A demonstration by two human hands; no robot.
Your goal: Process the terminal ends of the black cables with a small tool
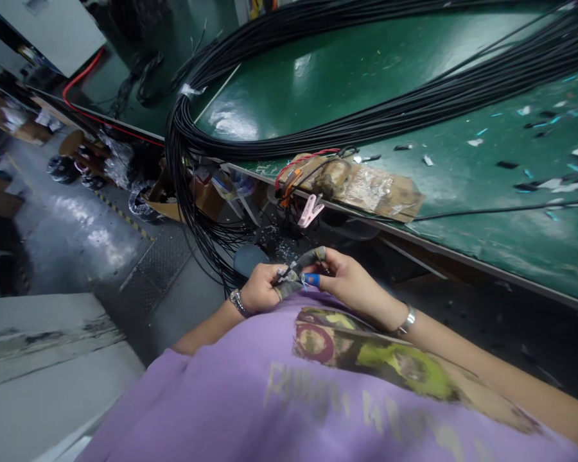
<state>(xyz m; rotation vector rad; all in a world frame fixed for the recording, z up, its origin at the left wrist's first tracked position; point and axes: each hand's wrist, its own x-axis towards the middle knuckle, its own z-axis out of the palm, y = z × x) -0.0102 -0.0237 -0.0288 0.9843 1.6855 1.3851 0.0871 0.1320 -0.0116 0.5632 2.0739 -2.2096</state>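
And here you are, mid-frame, with your left hand [262,290] pinching a small wire end [303,280] and your right hand [350,281] meeting it from the other side. Both grips are together, clamped on that little piece, and pale blue strands show between your fingertips. You hold it close to your purple shirt [207,391], probably to keep it steady and in sight. Blue tape [312,280] wraps one right digit, likely as padding. Up top, the black cable bundle [279,149] sweeps over the green surface [347,70] and droops off its edge left of centre; a pale tie [191,90] gathers it, presumably so nothing strays. Just above your hands, a pink clip [311,212] sits at the edge beside taped cardboard [402,199], seemingly within easy reach. Now the containers: under the surface, left of centre, a cardboard box [210,204] stands with its contents too dim to name.
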